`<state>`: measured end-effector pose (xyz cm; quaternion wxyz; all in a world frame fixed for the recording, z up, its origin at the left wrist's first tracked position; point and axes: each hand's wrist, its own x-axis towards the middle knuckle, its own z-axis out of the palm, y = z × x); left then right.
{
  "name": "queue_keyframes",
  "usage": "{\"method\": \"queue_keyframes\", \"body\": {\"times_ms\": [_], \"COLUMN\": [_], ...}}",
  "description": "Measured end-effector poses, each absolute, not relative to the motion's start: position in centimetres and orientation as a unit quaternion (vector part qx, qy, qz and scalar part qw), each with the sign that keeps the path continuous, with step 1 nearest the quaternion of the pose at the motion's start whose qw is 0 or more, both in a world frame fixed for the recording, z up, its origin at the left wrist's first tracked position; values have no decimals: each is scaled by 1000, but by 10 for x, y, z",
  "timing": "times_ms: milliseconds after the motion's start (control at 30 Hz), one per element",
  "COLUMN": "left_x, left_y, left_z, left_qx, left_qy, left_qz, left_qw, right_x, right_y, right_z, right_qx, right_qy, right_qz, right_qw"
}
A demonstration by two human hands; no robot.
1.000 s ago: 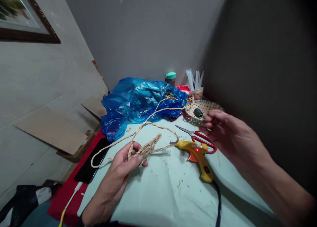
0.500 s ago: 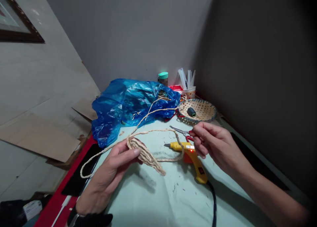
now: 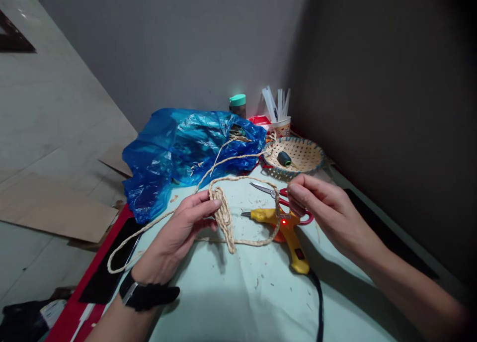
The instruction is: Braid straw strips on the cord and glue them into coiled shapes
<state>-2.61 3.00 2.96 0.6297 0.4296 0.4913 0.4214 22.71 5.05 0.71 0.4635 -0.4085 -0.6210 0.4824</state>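
My left hand [image 3: 186, 220] grips a folded bundle of braided straw cord [image 3: 223, 217] between thumb and fingers. From the bundle a loose loop runs right across the glue gun, and another stretch trails left and back toward the basket. Raised at the right, my right hand [image 3: 324, 203] has its fingers pinched together; whatever they hold is too small to make out. Beneath and beside that hand lie red-handled scissors [image 3: 283, 193] and a yellow hot glue gun [image 3: 296, 245] with its red light lit.
A blue plastic bag [image 3: 175, 148] spreads over the back left of the table [image 3: 238, 302]. Behind the glue gun sits a woven basket [image 3: 305, 155] holding a dark thread spool [image 3: 283, 158]. A paper cup [image 3: 282, 127] with glue sticks and a green-lidded jar [image 3: 237, 106] stand near the wall.
My left hand has turned the cord bundle from slanting to nearly upright, and the bundle now sits slightly higher. My right hand stays pinched in about the same place. The view has shifted a little.
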Motion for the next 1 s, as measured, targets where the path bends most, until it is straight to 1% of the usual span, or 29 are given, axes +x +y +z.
{"method": "queue_keyframes", "body": {"times_ms": [133, 300, 400, 533, 600, 733, 800, 867, 1000], "left_x": [-17, -5, -1, -2, -5, -12, -16, -20, -27], "left_y": [40, 44, 47, 55, 59, 67, 70, 73, 76], "left_z": [26, 25, 21, 11, 6, -4, -9, -13, -20], "left_qx": [428, 425, 428, 449, 468, 499, 512, 529, 571], "left_qy": [493, 499, 504, 520, 536, 590, 619, 639, 671], "left_qz": [415, 411, 406, 389, 385, 382, 379, 368, 331], "left_qw": [633, 633, 631, 614, 588, 506, 459, 420, 337], "right_x": [230, 231, 230, 230, 231, 229, 226, 221, 215], "right_y": [54, 46, 39, 35, 33, 28, 24, 20, 14], "right_z": [4, 3, 6, 9, 10, 14, 14, 12, 9], "right_qx": [-372, -359, -363, -411, -418, -396, -376, -343, -315], "right_qy": [-638, -578, -557, -607, -651, -731, -766, -792, -803], "right_qz": [484, 514, 527, 456, 421, 410, 393, 379, 358], "right_qw": [469, 523, 529, 505, 474, 377, 342, 333, 356]}}
